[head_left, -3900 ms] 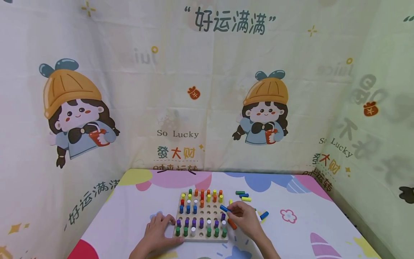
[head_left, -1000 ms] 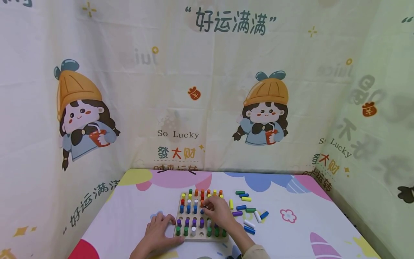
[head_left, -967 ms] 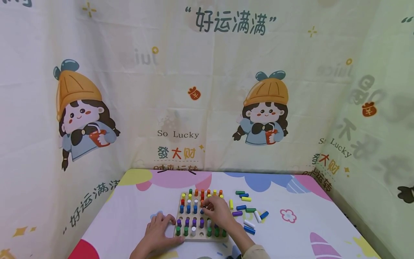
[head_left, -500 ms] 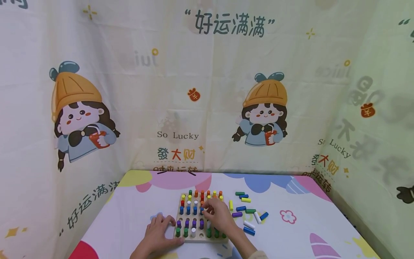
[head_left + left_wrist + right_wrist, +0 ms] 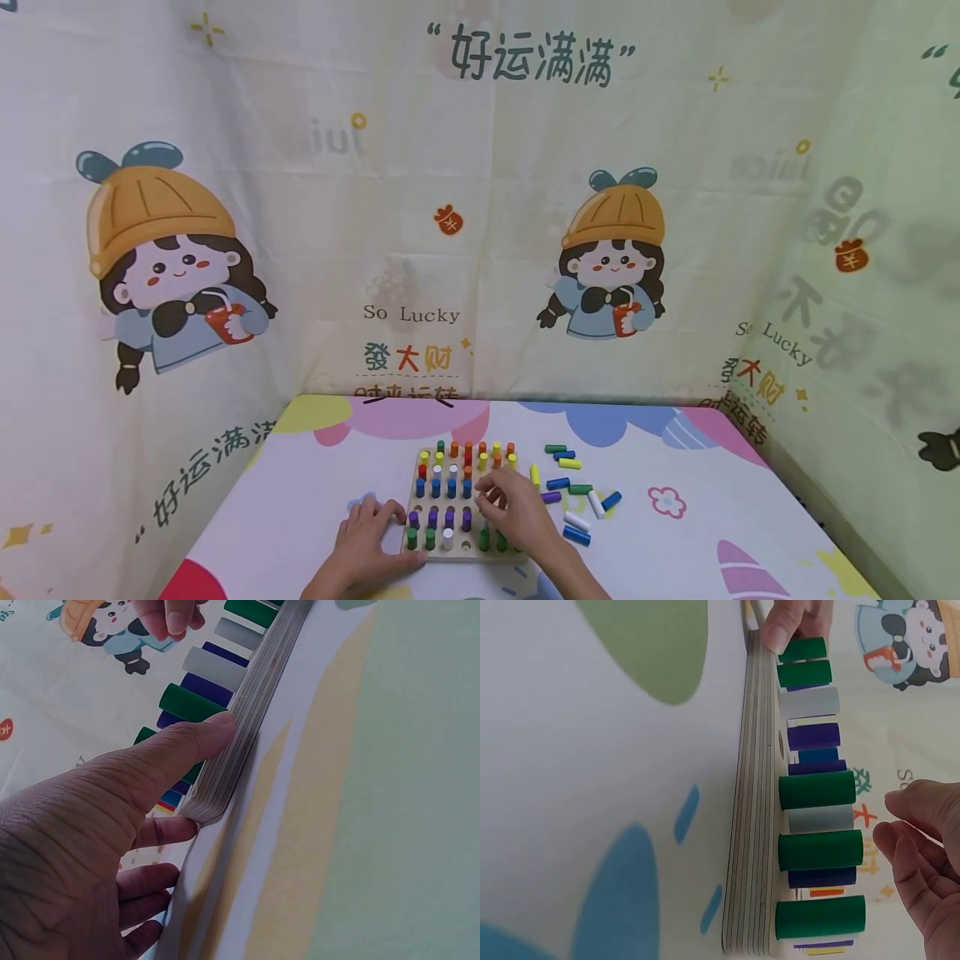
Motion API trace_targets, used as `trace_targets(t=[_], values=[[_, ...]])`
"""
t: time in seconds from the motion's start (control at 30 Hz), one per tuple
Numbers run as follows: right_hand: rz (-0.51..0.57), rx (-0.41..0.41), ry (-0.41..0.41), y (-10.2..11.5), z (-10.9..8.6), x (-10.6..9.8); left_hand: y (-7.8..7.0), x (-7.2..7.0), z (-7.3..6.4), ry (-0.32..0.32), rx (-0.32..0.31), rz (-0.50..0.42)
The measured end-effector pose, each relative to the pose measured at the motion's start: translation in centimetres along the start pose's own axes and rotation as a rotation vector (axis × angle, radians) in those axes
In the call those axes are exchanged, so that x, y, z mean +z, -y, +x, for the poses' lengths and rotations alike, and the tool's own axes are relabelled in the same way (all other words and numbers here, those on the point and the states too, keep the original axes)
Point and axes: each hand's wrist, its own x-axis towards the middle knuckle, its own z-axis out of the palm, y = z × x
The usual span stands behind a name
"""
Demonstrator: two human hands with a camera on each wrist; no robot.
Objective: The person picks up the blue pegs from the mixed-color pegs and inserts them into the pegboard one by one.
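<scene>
Cartoon-print cloth [image 5: 405, 267] behind, patterned table [image 5: 277, 517] under everything. Left hand [image 5: 363, 533] spread wide, thumb on the near edge of the pegboard [image 5: 463, 559], forefinger at its left corner. Right hand [image 5: 519, 510] over the pegboard's right half, thumb and forefinger narrowly apart, nothing visible between. Done: most visible holes filled, pegs upright, incl. four blue pegs [image 5: 452, 488] in one row. Left: a near-row hole [image 5: 466, 547], several behind the purple pegs [image 5: 449, 520], plus about eleven loose pegs [image 5: 581, 489] right of it. I'd say past halfway. Right hand hides right-centre holes, can't count those; wrist views mostly show near rows edge-on.
</scene>
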Motion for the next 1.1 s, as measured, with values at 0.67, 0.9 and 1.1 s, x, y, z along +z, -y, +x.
trace_targets(t=[0.67, 0.9, 1.1], values=[[-0.038, -0.006, -0.047, -0.7, -2.5, -1.8, -0.1, -0.1, 0.1, -0.004, -0.001, 0.009], [-0.03, 0.037, -0.048, -1.2, -3.3, -2.5, 0.0, -0.1, 0.0, 0.008, -0.007, 0.006], [-0.041, 0.045, -0.068, -1.7, -4.0, -3.0, 0.0, 0.0, 0.0, 0.002, -0.007, 0.007]])
